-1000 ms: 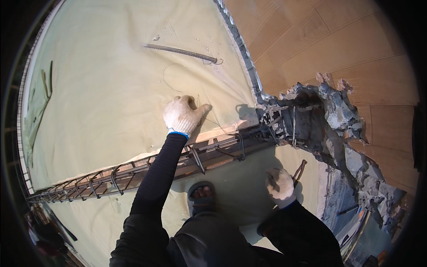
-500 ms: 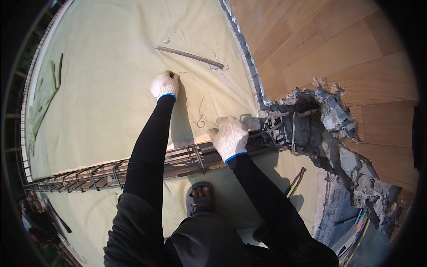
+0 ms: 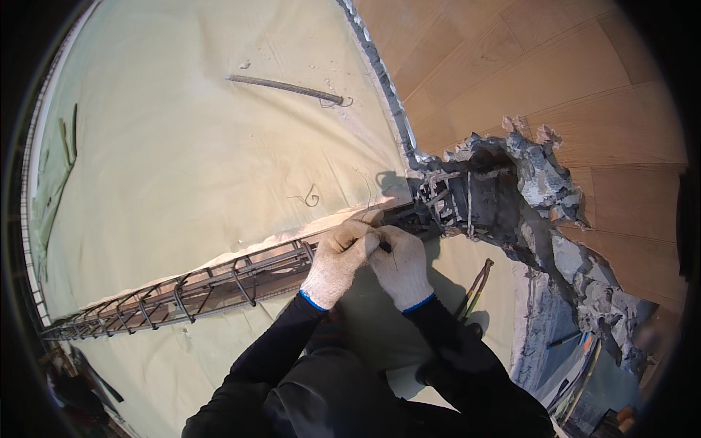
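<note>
My left hand (image 3: 337, 257) and my right hand (image 3: 398, 264), both in white knitted gloves with blue cuffs, meet over the rebar cage (image 3: 252, 271). Their fingertips are pinched together around a thin tie wire (image 3: 365, 181), whose fine end sticks up above the gloves. The gloves hide most of the wire. Beneath them the long cage of bars and stirrups runs in a trough between pale green sheeting (image 3: 175, 146). A loose curl of wire (image 3: 312, 197) lies on the sheeting just beyond my hands.
A short rebar piece (image 3: 285, 87) lies farther off on the sheeting. To the right, broken concrete (image 3: 544, 179) with exposed bars borders wood-look flooring (image 3: 584, 80). A long-handled tool (image 3: 478, 288), perhaps pliers, rests beyond my right forearm.
My left hand has come back from the far sheeting, bringing the thin wire to my right hand. My right hand has moved slightly nearer, its fingers now pinched against the left.
</note>
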Action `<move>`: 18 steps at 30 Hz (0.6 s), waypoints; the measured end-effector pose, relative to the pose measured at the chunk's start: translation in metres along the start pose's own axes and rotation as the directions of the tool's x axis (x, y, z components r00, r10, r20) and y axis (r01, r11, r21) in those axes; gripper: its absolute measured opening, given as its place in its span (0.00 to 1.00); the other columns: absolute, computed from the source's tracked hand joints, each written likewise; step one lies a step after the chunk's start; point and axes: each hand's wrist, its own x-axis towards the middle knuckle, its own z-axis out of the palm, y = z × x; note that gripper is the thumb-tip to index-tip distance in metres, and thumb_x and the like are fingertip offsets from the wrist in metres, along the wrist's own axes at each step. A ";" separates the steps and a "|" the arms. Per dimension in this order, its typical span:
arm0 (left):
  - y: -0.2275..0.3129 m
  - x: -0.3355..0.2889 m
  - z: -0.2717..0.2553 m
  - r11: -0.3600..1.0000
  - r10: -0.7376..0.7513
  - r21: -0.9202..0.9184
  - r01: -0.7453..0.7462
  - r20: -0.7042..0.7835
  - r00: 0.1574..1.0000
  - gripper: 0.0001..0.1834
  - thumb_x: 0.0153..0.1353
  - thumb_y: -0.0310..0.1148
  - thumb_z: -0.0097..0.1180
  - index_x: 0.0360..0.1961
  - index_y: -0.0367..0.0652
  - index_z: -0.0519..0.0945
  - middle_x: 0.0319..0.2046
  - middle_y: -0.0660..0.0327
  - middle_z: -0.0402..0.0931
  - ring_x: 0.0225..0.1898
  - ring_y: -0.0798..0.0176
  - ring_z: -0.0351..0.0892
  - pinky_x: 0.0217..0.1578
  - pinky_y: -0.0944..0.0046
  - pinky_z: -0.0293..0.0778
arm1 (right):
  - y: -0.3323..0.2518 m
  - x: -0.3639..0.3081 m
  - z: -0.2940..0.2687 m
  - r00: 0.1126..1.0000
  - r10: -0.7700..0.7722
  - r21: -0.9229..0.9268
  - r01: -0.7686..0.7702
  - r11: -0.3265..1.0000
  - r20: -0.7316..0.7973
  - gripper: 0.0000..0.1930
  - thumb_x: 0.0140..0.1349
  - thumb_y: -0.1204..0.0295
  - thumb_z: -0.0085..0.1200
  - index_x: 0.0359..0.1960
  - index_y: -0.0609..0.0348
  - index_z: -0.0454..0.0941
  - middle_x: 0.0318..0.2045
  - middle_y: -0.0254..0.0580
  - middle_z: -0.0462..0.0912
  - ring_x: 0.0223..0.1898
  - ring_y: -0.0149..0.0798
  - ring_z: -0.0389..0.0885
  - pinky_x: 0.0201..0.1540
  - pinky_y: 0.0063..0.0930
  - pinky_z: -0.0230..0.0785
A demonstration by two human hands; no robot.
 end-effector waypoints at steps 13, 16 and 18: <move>-0.021 -0.018 -0.006 0.934 0.161 -0.163 -0.318 -0.602 0.782 0.12 0.85 0.37 0.58 0.53 0.37 0.82 0.27 0.64 0.76 0.27 0.68 0.73 0.31 0.66 0.70 | 0.025 0.047 0.052 0.978 -0.153 -0.168 0.176 0.970 0.141 0.10 0.71 0.63 0.67 0.41 0.57 0.90 0.41 0.52 0.90 0.47 0.61 0.88 0.49 0.50 0.82; -0.024 -0.030 -0.018 0.948 0.139 -0.150 -0.282 -0.603 0.786 0.10 0.84 0.35 0.59 0.53 0.38 0.82 0.27 0.64 0.75 0.27 0.69 0.72 0.32 0.65 0.70 | 0.000 0.092 0.086 0.944 -0.111 -0.286 0.204 0.936 0.311 0.09 0.67 0.66 0.62 0.39 0.53 0.92 0.36 0.52 0.92 0.44 0.59 0.92 0.52 0.55 0.84; -0.033 -0.033 -0.025 0.936 0.203 -0.115 -0.334 -0.599 0.774 0.10 0.84 0.35 0.59 0.53 0.38 0.82 0.27 0.64 0.75 0.27 0.69 0.72 0.32 0.65 0.70 | -0.008 0.099 0.101 0.948 -0.314 -0.171 0.317 0.933 0.046 0.16 0.65 0.70 0.67 0.55 0.53 0.88 0.56 0.51 0.88 0.60 0.58 0.85 0.64 0.53 0.79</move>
